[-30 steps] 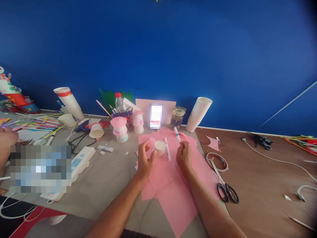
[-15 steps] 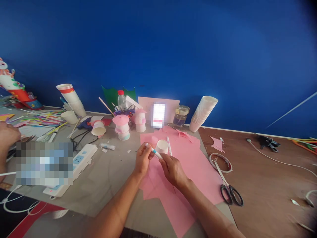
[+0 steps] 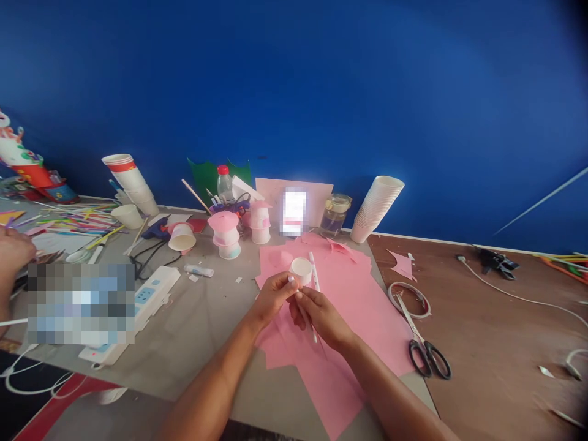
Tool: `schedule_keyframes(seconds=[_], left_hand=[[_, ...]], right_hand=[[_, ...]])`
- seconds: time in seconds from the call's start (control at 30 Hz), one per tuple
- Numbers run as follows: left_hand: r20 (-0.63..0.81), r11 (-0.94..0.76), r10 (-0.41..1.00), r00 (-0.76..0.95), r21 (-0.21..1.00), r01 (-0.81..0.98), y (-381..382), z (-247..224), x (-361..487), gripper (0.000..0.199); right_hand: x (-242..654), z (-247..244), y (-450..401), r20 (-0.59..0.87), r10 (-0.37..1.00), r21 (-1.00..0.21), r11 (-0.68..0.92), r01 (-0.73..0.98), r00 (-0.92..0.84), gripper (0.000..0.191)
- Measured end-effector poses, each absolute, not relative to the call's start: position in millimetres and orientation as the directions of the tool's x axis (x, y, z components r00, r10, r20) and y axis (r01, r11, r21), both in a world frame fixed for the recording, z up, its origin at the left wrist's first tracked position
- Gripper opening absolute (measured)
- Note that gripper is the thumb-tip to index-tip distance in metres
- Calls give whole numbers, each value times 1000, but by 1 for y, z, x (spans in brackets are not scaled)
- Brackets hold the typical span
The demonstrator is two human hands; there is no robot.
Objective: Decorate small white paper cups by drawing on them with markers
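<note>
Over the pink paper [image 3: 349, 312], my two hands meet just in front of a white paper cup [image 3: 301, 270]. My left hand [image 3: 274, 298] is closed, its fingertips pinched at the end of a slim white pen [image 3: 311, 327]. My right hand [image 3: 324, 315] is closed round the same pen, which points down toward me between the hands; its upper part is hidden by the fingers. Another white pen [image 3: 314, 271] lies on the paper right of the cup. A small pink piece [image 3: 280, 258] lies left of the cup.
Black-handled scissors [image 3: 425, 343] and a tape roll [image 3: 408, 300] lie right. Cup stacks [image 3: 376, 208] and a glass jar [image 3: 335, 214] stand behind. Pink-topped cups [image 3: 225, 234] and a power strip [image 3: 149, 300] are left. Another person's hand [image 3: 16, 250] is far left.
The pen has swung round from pointing up-left to pointing down toward me. My left hand has moved right and slightly down, against my right hand.
</note>
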State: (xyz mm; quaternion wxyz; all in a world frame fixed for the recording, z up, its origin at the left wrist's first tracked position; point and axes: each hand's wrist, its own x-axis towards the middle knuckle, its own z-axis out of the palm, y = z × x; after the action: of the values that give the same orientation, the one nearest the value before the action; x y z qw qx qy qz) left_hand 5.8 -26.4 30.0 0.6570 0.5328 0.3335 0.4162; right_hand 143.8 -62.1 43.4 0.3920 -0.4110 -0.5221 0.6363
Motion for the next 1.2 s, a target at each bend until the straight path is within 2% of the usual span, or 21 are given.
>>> schedule_keyframes(seconds=[0.1, 0.17, 0.33, 0.47, 0.6, 0.73, 0.93, 1.03, 1.2], left_hand=[[43, 35, 929, 368, 978, -203, -25, 28, 6, 33], [51, 38, 932, 359, 971, -236, -24, 26, 5, 33], [-30, 186, 884, 466, 938, -293, -25, 22, 3, 34], [-48, 231, 868, 494, 920, -317, -26, 23, 1, 35], [-8, 223, 853, 522, 909, -352, -24, 22, 1, 34], [-4, 191, 872, 489, 924, -332, -24, 21, 2, 33], [-27, 182, 898, 440, 932, -315, -27, 23, 8, 32], [-23, 164, 909, 417, 938, -307, -28, 24, 9, 32], [52, 43, 952, 302, 953, -299, -26, 24, 8, 30]], right_hand=[[141, 39, -62, -120, 928, -974, -179, -142, -353, 38], [140, 35, -62, -113, 910, -942, -225, -247, -398, 35], [140, 27, -61, -80, 838, -754, -405, -518, -539, 28], [141, 22, -60, -64, 806, -652, -481, -587, -589, 27], [145, 19, -57, -67, 782, -620, -519, -588, -619, 26], [146, 20, -55, -83, 799, -649, -497, -576, -596, 26], [140, 25, -56, -115, 869, -793, -372, -482, -481, 32], [138, 28, -57, -125, 899, -859, -310, -408, -421, 34], [134, 34, -60, -123, 943, -958, -194, -211, -308, 34]])
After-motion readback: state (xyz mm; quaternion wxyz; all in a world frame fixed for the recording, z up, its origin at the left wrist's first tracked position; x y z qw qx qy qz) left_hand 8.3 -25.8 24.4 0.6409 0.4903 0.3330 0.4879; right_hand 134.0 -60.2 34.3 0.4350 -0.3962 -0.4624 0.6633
